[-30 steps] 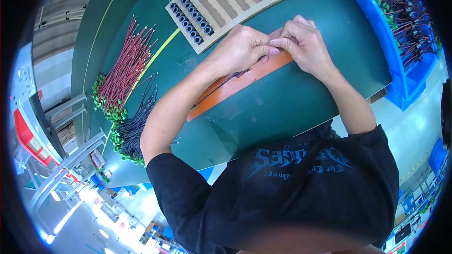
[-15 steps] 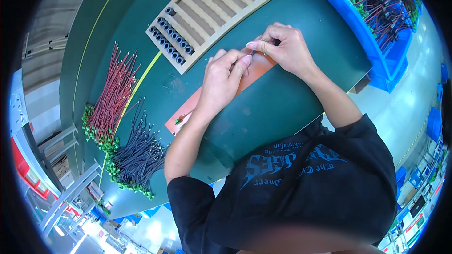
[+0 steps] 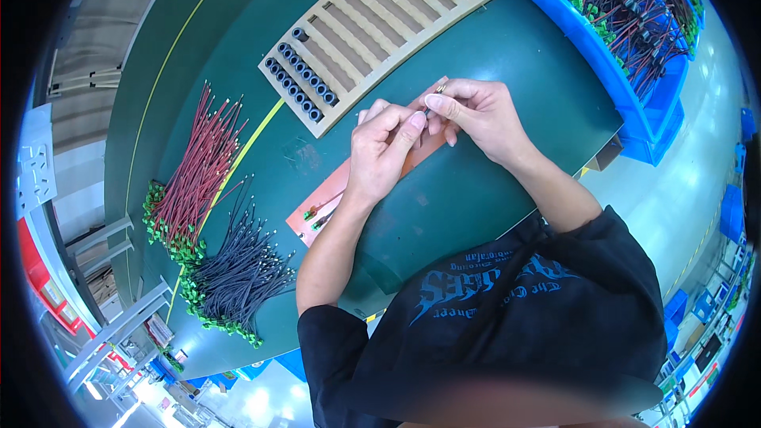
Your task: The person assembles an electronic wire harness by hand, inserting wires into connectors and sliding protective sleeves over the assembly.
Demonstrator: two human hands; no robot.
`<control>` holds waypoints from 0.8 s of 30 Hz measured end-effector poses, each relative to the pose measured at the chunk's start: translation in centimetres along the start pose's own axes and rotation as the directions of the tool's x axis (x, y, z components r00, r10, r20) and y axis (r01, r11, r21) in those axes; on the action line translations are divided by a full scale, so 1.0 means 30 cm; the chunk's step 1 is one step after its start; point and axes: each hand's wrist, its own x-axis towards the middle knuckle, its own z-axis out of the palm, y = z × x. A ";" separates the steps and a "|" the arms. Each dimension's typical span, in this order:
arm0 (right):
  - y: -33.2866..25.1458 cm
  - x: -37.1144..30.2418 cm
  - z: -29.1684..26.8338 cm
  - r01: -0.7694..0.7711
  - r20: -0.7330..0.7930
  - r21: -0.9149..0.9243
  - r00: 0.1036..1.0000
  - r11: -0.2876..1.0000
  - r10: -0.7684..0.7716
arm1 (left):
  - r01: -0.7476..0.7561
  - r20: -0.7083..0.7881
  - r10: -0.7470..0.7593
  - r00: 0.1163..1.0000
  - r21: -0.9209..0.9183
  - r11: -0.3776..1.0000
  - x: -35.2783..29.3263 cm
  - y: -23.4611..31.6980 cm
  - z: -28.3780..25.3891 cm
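My left hand (image 3: 380,147) and my right hand (image 3: 485,120) meet over the far end of an orange strip-shaped board (image 3: 323,194). Between thumb and fingers each pinches part of a thin dark wire (image 3: 429,111); the fingers cover most of it. A small gold-coloured bit (image 3: 441,89) shows by my right index finger. At the board's near left end lie two green connectors, one with a red wire (image 3: 309,214) and one with a dark wire (image 3: 320,223). Their wires run along the board and pass under my left forearm.
Beyond my hands lies a slotted wooden tray (image 3: 412,46), with black cylindrical parts (image 3: 301,87) in its left slots. Bundled red wires (image 3: 198,162) and black wires (image 3: 242,269) with green connectors lie at left. A blue bin (image 3: 634,107) of wired connectors stands at right.
The view has shifted, so the table things sit slightly lower and to the right. Both hands stay together, still pinching. The dark-wired connector on the board now shows beside my forearm.
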 end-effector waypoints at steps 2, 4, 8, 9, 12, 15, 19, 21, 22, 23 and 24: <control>-0.017 0.002 0.016 -0.018 -0.023 -0.006 1.000 1.000 0.018 | 0.017 0.004 -0.017 1.000 -0.026 1.000 -0.005 -0.003 -0.003; -0.017 0.005 0.018 -0.065 -0.041 0.024 0.997 0.998 0.066 | 0.060 -0.001 -0.060 0.998 -0.088 0.994 -0.005 0.000 -0.002; -0.018 0.004 0.015 -0.060 -0.040 0.011 0.997 0.998 0.061 | 0.090 0.005 -0.090 0.996 -0.109 0.990 -0.007 0.006 -0.001; -0.018 0.004 0.014 -0.057 -0.036 0.002 0.998 0.998 0.057 | 0.143 -0.007 -0.147 0.989 -0.212 0.967 -0.008 0.009 0.004; -0.013 0.008 0.013 -0.051 -0.029 -0.029 0.998 0.998 0.050 | 0.156 -0.004 -0.162 0.987 -0.242 0.958 -0.006 0.003 0.008; -0.001 0.010 0.016 -0.012 -0.031 -0.046 0.999 0.999 0.011 | 0.109 0.043 -0.104 0.994 -0.139 0.984 -0.003 -0.004 -0.002; -0.005 0.019 0.002 0.021 -0.038 -0.128 0.999 0.992 -0.026 | 0.236 0.095 -0.223 0.970 -0.153 0.960 0.027 0.027 -0.014; 0.001 0.021 -0.005 0.013 -0.047 -0.179 0.999 0.984 -0.021 | 0.235 0.095 -0.225 0.970 -0.116 0.965 0.049 0.027 -0.019; 0.006 0.021 -0.008 0.006 -0.055 -0.230 0.998 0.973 -0.019 | 0.232 0.093 -0.225 0.970 -0.078 0.970 0.058 0.029 -0.025; 0.014 0.023 -0.011 0.003 -0.052 -0.226 0.999 0.974 -0.015 | 0.211 0.123 -0.213 0.969 0.026 0.977 0.067 0.036 -0.032; 0.024 0.027 -0.016 0.046 -0.036 -0.221 0.998 0.974 -0.056 | 0.217 0.121 -0.219 0.968 0.029 0.976 0.067 0.029 -0.031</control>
